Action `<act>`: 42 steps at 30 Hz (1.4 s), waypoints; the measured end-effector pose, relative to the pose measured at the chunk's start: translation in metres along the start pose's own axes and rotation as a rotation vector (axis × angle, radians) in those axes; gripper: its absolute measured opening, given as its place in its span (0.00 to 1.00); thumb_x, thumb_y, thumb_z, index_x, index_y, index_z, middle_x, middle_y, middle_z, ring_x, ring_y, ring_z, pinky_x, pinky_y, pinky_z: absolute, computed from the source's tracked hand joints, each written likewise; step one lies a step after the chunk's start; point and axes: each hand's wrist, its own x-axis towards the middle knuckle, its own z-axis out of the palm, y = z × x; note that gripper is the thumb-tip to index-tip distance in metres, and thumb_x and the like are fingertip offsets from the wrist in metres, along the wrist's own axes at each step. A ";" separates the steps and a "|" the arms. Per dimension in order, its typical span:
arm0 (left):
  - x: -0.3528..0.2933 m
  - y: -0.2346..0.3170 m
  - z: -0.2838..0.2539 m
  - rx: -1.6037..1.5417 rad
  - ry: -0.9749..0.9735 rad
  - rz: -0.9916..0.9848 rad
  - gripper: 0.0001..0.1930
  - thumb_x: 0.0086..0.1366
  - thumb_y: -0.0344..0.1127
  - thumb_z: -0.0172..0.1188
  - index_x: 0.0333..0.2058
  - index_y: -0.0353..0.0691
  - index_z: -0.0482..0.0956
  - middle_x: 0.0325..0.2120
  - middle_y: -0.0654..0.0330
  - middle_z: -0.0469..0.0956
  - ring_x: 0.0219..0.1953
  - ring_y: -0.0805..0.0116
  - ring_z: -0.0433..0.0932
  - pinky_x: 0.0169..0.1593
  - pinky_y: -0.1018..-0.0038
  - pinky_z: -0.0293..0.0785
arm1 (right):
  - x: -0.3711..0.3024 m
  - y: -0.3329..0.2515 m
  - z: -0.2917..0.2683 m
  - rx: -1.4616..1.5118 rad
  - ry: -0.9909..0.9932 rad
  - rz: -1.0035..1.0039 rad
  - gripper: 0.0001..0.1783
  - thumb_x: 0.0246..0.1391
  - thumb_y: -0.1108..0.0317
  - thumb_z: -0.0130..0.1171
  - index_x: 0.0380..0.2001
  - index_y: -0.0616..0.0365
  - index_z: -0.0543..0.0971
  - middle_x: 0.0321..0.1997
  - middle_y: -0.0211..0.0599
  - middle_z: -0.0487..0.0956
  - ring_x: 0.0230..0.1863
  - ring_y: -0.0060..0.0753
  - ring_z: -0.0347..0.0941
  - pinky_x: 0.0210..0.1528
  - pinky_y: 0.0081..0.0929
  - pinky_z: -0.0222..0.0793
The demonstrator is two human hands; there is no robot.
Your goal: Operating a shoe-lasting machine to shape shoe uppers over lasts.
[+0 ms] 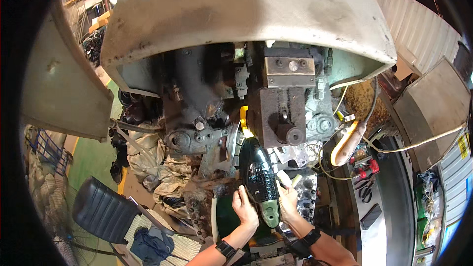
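Note:
A glossy black shoe upper [257,167] stretched over a green shoe last [270,213] lies between my two hands, its tip pointing away from me into a metal machine [282,113]. My left hand [245,207] grips its left side near the green end, fingers curled against it. On the other side, my right hand [288,201] presses on the same end, its fingers partly hidden behind the shoe. A bright yellow strip [244,120] shows just past the tip, beside the machine's dark block. Whether the tip touches the machine, I cannot tell.
A large pale hood [236,15] overhangs the machine. On the right are a lit lamp [348,144] on a cable, a red tool [367,168], scissors [365,190] and a phone-like dark slab [371,216]. A black chair [104,210] and crumpled sacks [148,155] stand left.

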 end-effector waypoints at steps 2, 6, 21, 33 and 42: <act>-0.002 0.003 -0.001 -0.024 0.004 -0.027 0.17 0.78 0.41 0.52 0.30 0.39 0.74 0.27 0.71 0.74 0.30 0.84 0.67 0.35 0.81 0.67 | -0.005 -0.006 0.004 -0.008 0.010 0.034 0.28 0.66 0.71 0.61 0.66 0.63 0.65 0.42 0.42 0.85 0.36 0.23 0.81 0.38 0.22 0.79; -0.002 0.003 -0.014 -0.033 -0.007 -0.082 0.15 0.79 0.40 0.51 0.36 0.37 0.79 0.33 0.69 0.78 0.34 0.83 0.71 0.40 0.81 0.70 | -0.015 -0.014 0.015 0.030 0.007 0.057 0.28 0.66 0.72 0.61 0.65 0.64 0.66 0.44 0.41 0.85 0.38 0.22 0.81 0.41 0.22 0.78; -0.023 0.100 -0.054 0.660 -0.292 0.768 0.08 0.64 0.28 0.61 0.40 0.36 0.84 0.37 0.52 0.83 0.37 0.59 0.81 0.46 0.65 0.78 | -0.121 -0.106 -0.132 -0.670 0.147 -0.271 0.16 0.65 0.68 0.62 0.51 0.67 0.75 0.42 0.40 0.86 0.42 0.27 0.82 0.46 0.31 0.78; -0.263 0.077 0.055 0.533 -0.960 0.189 0.20 0.74 0.41 0.54 0.23 0.35 0.76 0.21 0.60 0.74 0.26 0.67 0.72 0.33 0.68 0.69 | -0.455 -0.046 -0.414 -1.182 0.859 0.125 0.15 0.61 0.57 0.56 0.42 0.58 0.77 0.28 0.60 0.81 0.33 0.67 0.79 0.37 0.58 0.74; -0.403 -0.176 0.078 1.085 -1.943 0.253 0.09 0.69 0.41 0.59 0.39 0.45 0.82 0.32 0.55 0.83 0.40 0.46 0.82 0.44 0.58 0.79 | -0.530 -0.048 -0.509 -1.285 0.882 -0.174 0.07 0.52 0.72 0.63 0.37 0.55 0.80 0.28 0.46 0.80 0.34 0.53 0.79 0.37 0.45 0.75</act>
